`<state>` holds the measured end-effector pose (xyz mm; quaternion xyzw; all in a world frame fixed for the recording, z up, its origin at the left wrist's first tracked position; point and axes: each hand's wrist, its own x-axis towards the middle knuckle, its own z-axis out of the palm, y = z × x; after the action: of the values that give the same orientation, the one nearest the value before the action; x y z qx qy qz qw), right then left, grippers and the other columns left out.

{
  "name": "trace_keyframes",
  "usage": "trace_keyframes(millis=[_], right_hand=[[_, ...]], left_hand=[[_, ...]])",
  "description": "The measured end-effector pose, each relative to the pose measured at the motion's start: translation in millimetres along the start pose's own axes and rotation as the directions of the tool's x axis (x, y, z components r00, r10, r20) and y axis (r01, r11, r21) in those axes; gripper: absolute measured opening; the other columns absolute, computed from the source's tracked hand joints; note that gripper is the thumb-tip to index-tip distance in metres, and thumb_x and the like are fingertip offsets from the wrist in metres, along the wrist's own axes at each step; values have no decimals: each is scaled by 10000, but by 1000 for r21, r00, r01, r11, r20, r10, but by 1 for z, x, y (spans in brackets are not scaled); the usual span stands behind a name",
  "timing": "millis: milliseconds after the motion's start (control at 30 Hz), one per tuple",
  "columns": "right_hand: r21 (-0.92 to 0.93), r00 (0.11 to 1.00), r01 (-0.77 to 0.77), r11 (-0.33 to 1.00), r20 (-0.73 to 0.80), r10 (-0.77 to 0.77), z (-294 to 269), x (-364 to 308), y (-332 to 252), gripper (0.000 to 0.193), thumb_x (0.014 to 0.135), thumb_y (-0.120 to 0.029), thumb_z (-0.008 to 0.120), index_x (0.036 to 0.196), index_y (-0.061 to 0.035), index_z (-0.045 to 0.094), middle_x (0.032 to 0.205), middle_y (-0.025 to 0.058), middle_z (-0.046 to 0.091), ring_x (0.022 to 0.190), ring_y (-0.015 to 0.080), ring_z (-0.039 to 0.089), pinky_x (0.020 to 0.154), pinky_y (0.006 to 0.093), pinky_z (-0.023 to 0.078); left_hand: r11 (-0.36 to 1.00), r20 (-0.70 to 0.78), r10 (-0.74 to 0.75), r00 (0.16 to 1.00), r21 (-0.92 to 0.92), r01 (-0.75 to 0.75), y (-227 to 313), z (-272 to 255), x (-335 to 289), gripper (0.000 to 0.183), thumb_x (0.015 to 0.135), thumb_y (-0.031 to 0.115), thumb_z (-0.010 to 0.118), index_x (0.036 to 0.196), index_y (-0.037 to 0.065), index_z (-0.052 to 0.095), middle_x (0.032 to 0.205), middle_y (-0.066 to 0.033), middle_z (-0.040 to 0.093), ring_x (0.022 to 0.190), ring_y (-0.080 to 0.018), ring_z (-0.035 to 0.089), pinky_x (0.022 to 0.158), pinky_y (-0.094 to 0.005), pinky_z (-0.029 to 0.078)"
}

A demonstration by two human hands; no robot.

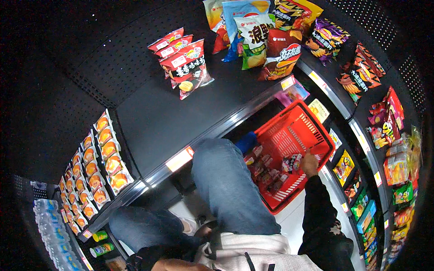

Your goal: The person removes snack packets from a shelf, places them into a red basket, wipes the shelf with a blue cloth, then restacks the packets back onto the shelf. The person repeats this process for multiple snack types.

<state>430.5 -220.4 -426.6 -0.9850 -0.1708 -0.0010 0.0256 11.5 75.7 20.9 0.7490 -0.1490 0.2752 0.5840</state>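
Wearer's kit, cream top [255,246] as the reference: textured light fabric, greyish-pink where shaded. Two short dark cords [249,261] on its front. Blue jeans [233,185] beyond it, paler along the thighs (faded denim by the look). Loose black sleeve [314,217] to its right, with a pale leaf- or star-shaped motif [336,227] near the elbow; right hand [309,164] bare past the cuff. Dark sleeve [147,258] to its left, detail lost in shadow
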Motion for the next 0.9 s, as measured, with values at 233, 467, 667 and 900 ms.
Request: trace_keyframes(millis=[233, 467, 667, 900], right_hand=[[264, 991, 122, 957, 13, -130, -95, 39, -59, 415, 960, -310, 725, 1276, -43, 687, 1140, 243, 741, 1044, 423, 726, 834, 520, 592], [570, 777, 627, 531, -404, -483, -263, 42, -242, 296, 996, -48, 693, 1291, -29, 670, 1091, 145, 675, 924, 244, 678, 815, 345, 559], [289, 473, 881, 376, -588, -656, -321, 66, -376, 325, 955, -85, 699, 1277, -54, 683, 1163, 161, 672, 1139, 375, 622, 981, 461, 521], [-203, 89, 935, 291, -660, -746, -309, 114, -472, 387, 860, 4, 620, 1235, -56, 695, 1193, 136, 695, 1137, 351, 607, 961, 457, 518]], left_hand=[[987, -36, 144, 989, 81, -141, -8, -17, 8, 88, 899, 106, 746, 971, 60, 767, 1016, -91, 758, 813, -210, 717, 648, -343, 513], [983, -305, 157, 939, 142, -119, 4, -15, -3, 87, 898, 142, 746, 932, 63, 737, 987, -77, 742, 738, -213, 723, 601, -341, 517], [931, -415, 363, 834, 206, -303, -12, -26, -11, 93, 889, 165, 744, 888, 73, 730, 886, -54, 717, 691, -218, 713, 570, -363, 519], [920, -397, 392, 830, 154, -361, -16, -46, -16, 118, 889, 150, 771, 898, 100, 665, 795, -74, 706, 627, -236, 698, 546, -348, 492]])
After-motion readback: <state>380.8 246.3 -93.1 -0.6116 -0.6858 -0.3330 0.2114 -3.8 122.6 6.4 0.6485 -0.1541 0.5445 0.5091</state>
